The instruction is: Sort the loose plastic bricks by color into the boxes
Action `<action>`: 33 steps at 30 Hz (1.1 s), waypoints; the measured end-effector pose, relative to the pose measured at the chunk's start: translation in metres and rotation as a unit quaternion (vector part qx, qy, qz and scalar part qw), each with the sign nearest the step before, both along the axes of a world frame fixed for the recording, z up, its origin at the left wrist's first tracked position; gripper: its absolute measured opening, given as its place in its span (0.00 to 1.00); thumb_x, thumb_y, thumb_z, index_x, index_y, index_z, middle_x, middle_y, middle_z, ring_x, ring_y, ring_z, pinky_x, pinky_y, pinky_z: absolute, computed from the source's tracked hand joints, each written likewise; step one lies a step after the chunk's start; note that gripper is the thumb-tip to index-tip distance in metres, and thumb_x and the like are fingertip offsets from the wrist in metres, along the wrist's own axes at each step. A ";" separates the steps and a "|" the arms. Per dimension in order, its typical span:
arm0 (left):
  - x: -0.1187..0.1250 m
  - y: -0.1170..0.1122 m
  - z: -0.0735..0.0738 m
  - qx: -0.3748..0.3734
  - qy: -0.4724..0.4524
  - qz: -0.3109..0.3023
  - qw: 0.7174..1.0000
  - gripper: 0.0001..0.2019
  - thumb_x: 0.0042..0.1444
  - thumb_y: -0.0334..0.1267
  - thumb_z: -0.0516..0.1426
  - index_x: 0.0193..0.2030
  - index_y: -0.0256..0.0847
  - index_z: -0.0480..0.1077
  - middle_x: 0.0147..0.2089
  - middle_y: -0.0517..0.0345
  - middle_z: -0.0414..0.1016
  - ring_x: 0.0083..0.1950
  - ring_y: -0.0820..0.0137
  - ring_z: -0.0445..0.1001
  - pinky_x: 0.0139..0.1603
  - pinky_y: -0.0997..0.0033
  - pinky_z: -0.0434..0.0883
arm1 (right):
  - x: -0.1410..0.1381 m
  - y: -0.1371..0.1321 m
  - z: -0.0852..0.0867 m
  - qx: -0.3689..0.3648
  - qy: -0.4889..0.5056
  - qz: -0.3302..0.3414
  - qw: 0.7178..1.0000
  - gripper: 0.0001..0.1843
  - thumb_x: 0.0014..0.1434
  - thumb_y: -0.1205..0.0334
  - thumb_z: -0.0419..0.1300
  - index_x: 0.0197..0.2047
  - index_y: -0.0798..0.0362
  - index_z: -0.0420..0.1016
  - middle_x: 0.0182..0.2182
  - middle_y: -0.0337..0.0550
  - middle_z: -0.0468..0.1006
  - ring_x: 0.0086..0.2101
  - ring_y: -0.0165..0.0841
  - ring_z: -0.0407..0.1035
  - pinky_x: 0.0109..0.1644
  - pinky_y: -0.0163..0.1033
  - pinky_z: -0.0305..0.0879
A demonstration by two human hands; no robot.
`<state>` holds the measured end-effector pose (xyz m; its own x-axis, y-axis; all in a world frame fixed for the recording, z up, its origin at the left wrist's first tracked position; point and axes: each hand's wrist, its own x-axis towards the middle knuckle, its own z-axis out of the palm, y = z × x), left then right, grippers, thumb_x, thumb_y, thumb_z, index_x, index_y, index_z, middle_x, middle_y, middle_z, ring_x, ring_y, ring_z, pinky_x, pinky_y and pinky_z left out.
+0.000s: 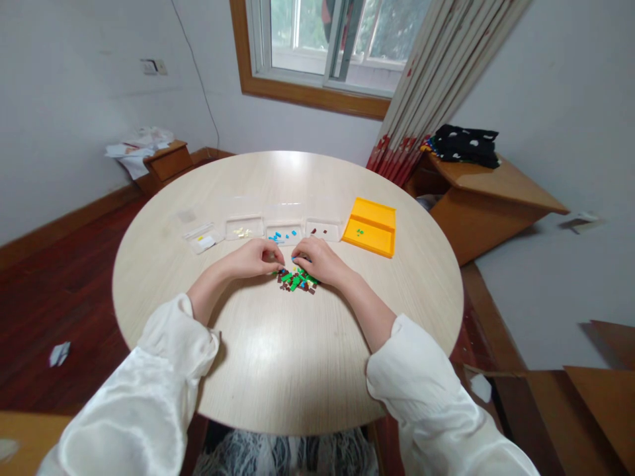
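Observation:
A mixed pile of small toy bricks, green, dark brown, yellow and blue, lies on the round table. At its upper left edge is my left hand, fingers curled and thumb low near the bricks; whatever it may pinch is too small to make out. My right hand bends over the pile's upper right, with a small blue brick showing at its closed fingertips. Just beyond my hands stand a clear tray with blue bricks, another clear tray with cream bricks, and a third clear tray with a few brown ones.
A yellow case lies open at the right, with a few green bricks inside. On the left sits a small clear box holding white and yellow bits. The pale round table has wooden cabinets beside it, one bearing black cloth.

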<state>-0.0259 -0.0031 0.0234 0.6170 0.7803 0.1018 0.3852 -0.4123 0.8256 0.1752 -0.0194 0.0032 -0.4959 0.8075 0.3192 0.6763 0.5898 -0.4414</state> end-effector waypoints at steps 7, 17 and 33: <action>0.001 0.000 -0.007 -0.007 0.032 -0.015 0.999 0.04 0.42 0.34 0.59 0.24 0.37 0.75 0.20 0.60 0.70 0.21 0.76 0.61 0.23 0.76 0.57 | -0.001 0.000 0.000 -0.008 0.000 0.003 1.000 0.03 0.55 0.72 0.61 0.32 0.55 0.74 0.31 0.43 0.74 0.38 0.33 0.65 0.44 0.40 0.59; 0.008 -0.004 -0.005 -0.013 0.032 -0.024 0.999 0.03 0.43 0.34 0.60 0.24 0.37 0.74 0.21 0.59 0.71 0.22 0.76 0.63 0.24 0.76 0.59 | 0.000 0.000 0.003 -0.009 -0.002 0.003 1.000 0.04 0.55 0.73 0.60 0.31 0.56 0.75 0.31 0.43 0.75 0.37 0.33 0.65 0.43 0.39 0.59; 0.007 -0.002 -0.003 -0.024 -0.002 -0.001 1.000 0.05 0.49 0.34 0.56 0.28 0.35 0.72 0.25 0.58 0.73 0.26 0.75 0.68 0.29 0.75 0.64 | -0.001 -0.004 0.008 -0.032 0.042 -0.031 0.998 0.06 0.54 0.73 0.58 0.34 0.56 0.75 0.32 0.43 0.76 0.35 0.31 0.68 0.42 0.37 0.61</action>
<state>-0.0192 -0.0054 0.0199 0.6181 0.7832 0.0674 0.3810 -0.3735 0.8458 0.1739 -0.0230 0.0115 -0.4181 0.8556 0.3052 0.6693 0.5173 -0.5334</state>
